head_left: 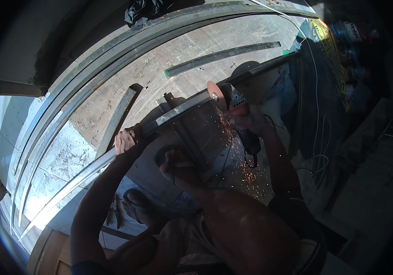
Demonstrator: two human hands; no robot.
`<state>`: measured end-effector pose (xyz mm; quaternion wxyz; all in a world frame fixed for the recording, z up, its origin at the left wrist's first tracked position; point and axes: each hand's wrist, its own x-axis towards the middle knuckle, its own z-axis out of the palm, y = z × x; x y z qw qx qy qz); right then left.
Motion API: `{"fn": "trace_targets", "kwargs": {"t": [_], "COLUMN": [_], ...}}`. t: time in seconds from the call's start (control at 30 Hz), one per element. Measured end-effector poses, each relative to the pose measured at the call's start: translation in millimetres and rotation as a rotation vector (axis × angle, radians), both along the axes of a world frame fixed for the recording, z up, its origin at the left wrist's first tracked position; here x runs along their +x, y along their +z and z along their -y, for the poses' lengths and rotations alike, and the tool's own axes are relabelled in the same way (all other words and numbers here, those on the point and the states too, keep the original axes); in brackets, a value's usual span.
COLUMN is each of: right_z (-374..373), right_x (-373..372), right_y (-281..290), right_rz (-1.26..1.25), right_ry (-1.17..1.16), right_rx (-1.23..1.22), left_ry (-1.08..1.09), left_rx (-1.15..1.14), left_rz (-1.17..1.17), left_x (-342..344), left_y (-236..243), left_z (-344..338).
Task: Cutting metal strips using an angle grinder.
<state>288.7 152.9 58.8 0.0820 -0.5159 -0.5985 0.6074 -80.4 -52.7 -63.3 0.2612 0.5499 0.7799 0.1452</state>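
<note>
A long grey metal bar (180, 110) runs slantwise across the middle, from lower left to upper right. My left hand (127, 140) is closed around it left of the middle. In my right hand (251, 120) is an angle grinder (239, 109) with a red and black body. Its thin reddish-brown disc (214, 94) meets the bar edge-on. Orange sparks (227, 130) stream from that contact down toward the floor. Beneath the bar lies a metal crosspiece (189, 142), partly in shadow. The exact depth of the cut is hidden by the disc.
Several long metal bars (114, 50) arc along the far side. Shorter pieces lie on the floor: one bar (219, 58) beyond, another (117, 117) near my left hand. A white cable (313, 59) trails at right. My feet, one foot (178, 167) near the crosspiece, are below the bar.
</note>
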Motion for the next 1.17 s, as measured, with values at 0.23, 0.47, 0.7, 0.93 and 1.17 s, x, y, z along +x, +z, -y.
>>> {"fn": "trace_targets", "kwargs": {"t": [0.23, 0.47, 0.7, 0.93, 1.17], "right_z": [-8.3, -12.7, -14.3, -12.3, -13.2], "right_x": [1.9, 3.4, -0.4, -2.2, -0.5], "right_y": [0.9, -9.7, -3.0, -6.2, -2.2], "right_rz": [-0.020, -0.053, -0.041, 0.026, -0.036], "right_ry": [0.032, -0.009, 0.033, 0.094, 0.055], "right_rx": [-0.050, -0.045, -0.030, 0.135, -0.055], "left_ry": [0.020, -0.026, -0.075, -0.042, -0.004], "left_rx": [0.134, -0.012, -0.070, -0.096, -0.039], "left_rz": [-0.069, -0.033, -0.080, -0.063, -0.128], "left_x": [-1.9, 5.5, 8.0, 9.1, -2.0], "left_y": [-11.0, 30.1, 41.1, 42.6, -0.7], "left_z": [2.9, -10.2, -13.7, -12.5, -1.1]}}
